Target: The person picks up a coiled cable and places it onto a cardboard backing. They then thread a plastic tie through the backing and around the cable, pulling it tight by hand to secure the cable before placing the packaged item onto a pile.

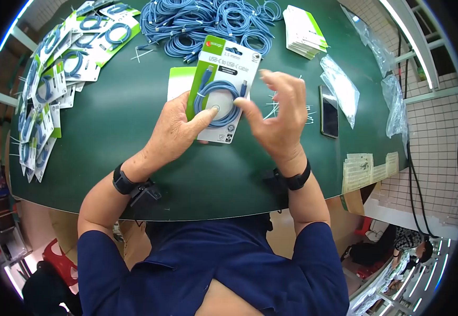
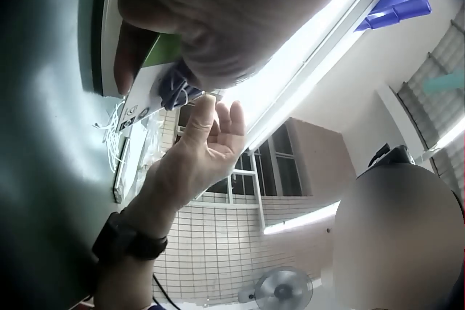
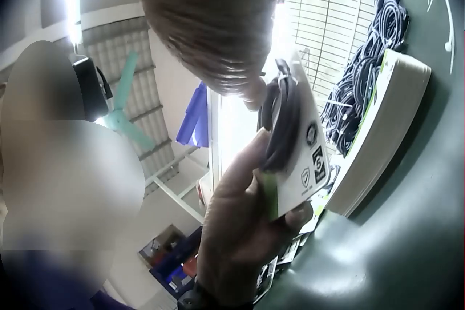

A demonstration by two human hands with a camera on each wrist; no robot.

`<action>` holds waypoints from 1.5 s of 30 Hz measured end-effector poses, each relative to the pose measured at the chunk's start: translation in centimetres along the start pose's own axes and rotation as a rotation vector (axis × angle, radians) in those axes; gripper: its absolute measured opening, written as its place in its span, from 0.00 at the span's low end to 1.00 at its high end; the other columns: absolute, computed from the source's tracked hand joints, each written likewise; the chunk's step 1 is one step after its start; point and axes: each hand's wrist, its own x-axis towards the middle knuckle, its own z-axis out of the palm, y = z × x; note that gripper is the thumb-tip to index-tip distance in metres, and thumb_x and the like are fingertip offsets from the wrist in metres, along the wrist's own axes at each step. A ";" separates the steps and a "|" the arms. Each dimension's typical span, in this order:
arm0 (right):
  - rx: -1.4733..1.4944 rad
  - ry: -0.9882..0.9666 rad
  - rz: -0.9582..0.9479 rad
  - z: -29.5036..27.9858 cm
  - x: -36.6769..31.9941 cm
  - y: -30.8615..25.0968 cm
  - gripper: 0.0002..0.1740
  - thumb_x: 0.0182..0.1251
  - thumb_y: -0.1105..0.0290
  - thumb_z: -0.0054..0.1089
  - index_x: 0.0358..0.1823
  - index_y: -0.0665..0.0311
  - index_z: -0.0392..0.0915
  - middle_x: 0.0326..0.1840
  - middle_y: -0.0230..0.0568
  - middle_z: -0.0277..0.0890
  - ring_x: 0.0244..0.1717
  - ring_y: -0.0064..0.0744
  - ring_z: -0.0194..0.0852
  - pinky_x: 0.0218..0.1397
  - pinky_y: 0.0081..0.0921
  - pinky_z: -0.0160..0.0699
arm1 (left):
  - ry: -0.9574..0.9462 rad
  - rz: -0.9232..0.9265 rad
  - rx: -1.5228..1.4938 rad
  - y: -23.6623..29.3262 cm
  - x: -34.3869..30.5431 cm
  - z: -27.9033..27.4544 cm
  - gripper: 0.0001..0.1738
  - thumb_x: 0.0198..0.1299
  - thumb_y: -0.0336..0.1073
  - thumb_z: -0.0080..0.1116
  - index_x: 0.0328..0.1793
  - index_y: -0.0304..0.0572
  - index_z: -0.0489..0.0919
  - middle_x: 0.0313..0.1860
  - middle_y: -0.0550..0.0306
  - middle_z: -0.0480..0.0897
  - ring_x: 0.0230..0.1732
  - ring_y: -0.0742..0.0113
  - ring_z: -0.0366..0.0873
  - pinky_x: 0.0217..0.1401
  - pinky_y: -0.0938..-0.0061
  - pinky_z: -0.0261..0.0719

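My left hand [image 1: 179, 124] holds a white-and-green packaging card [image 1: 239, 66], its thumb pressing on the card inside the coil. A blue USB-C cable [image 1: 202, 102] lies coiled on the card's front, bound with a white tie at its left side. My right hand [image 1: 281, 116] is raised at the card's right edge, with the thumb tip right at the coil and the other fingers spread away from it. In the right wrist view, the coil [image 3: 280, 117] stands out from the card, and my left hand [image 3: 236, 230] grips the card's lower end.
Beneath the held card lies a stack of cards [image 1: 181, 79]. A heap of blue cables [image 1: 187, 23] is at the back, beside another card stack [image 1: 302, 31]. Finished-looking carded cables [image 1: 44, 89] pile up at left. White cable ties [image 1: 273, 108], a phone [image 1: 329, 113] and plastic bags [image 1: 339, 84] lie at right.
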 end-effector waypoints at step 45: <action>0.042 -0.620 -0.157 -3.0 1.4 -5.2 0.23 0.60 0.70 0.81 0.56 0.69 0.84 0.47 0.45 0.88 0.41 0.47 0.86 0.49 0.36 0.87 | -0.157 0.432 0.895 2.9 -1.4 -1.7 0.22 0.52 0.36 0.80 0.53 0.37 0.90 0.36 0.46 0.89 0.32 0.55 0.87 0.40 0.64 0.85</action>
